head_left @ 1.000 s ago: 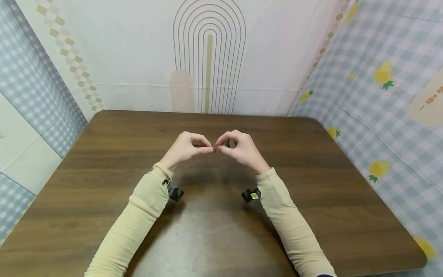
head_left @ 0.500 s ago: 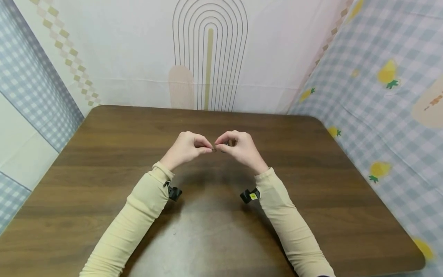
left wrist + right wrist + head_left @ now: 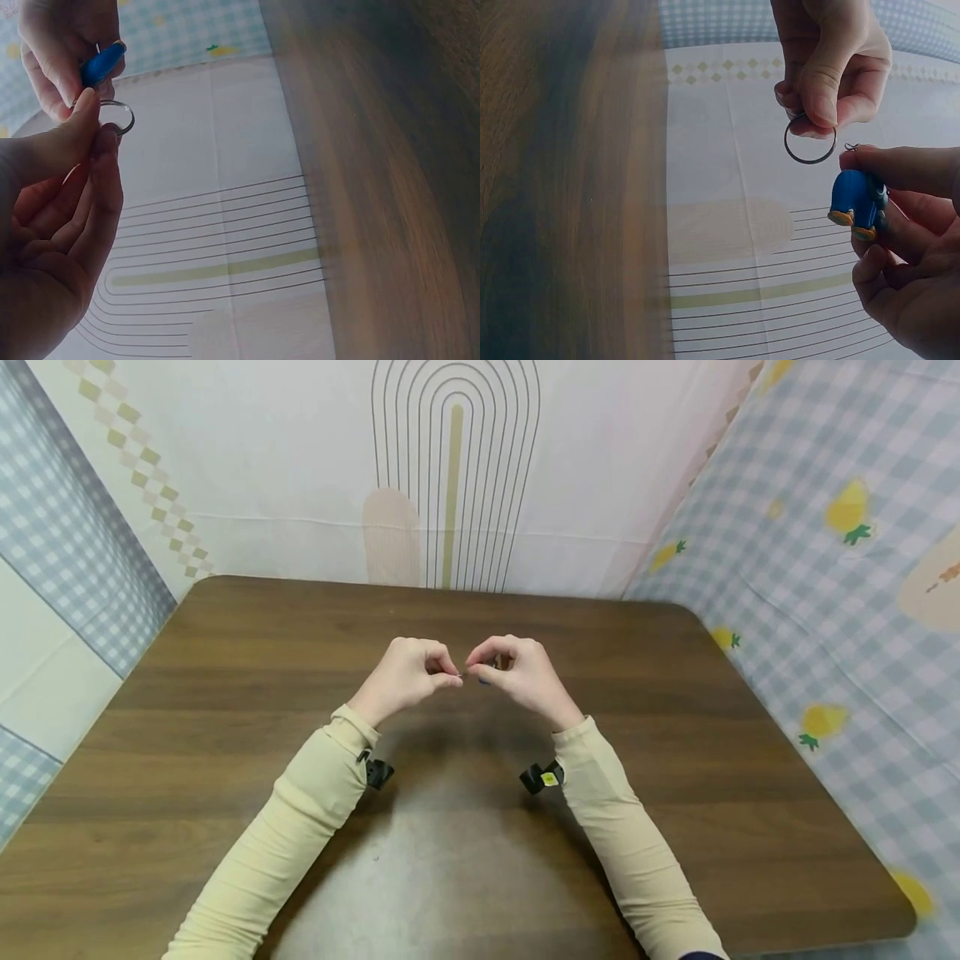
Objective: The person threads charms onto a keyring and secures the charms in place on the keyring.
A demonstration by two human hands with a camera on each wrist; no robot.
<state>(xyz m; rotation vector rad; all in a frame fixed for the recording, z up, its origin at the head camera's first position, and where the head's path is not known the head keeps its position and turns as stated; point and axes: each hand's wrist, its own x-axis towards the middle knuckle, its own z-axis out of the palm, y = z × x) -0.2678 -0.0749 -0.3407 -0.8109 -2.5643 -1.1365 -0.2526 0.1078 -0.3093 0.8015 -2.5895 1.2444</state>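
My left hand (image 3: pixel 408 672) pinches a thin metal key ring (image 3: pixel 810 163) between thumb and fingertips. Opposite it, my right hand (image 3: pixel 523 678) holds a small blue figurine charm (image 3: pixel 853 196) with orange feet, its thumb and fingertip at the charm's top. A tiny metal link (image 3: pixel 852 146) pokes out above that thumb. In the right wrist view the link is close beside the ring, with a narrow gap between them. From the head view, the fingers hide most of the charm and ring. Both hands are raised over the table, fingertips nearly meeting.
The brown wooden table (image 3: pixel 450 860) spreads beneath both arms. Behind it hangs a pale cloth (image 3: pixel 285 468) with an arch pattern, and a blue checked cloth (image 3: pixel 787 568) hangs at the right. Each wrist carries a small black camera (image 3: pixel 380 773).
The hands stay close together with small finger shifts. A bit of blue charm now shows under my right thumb. The table's far edge sits higher in the head view.
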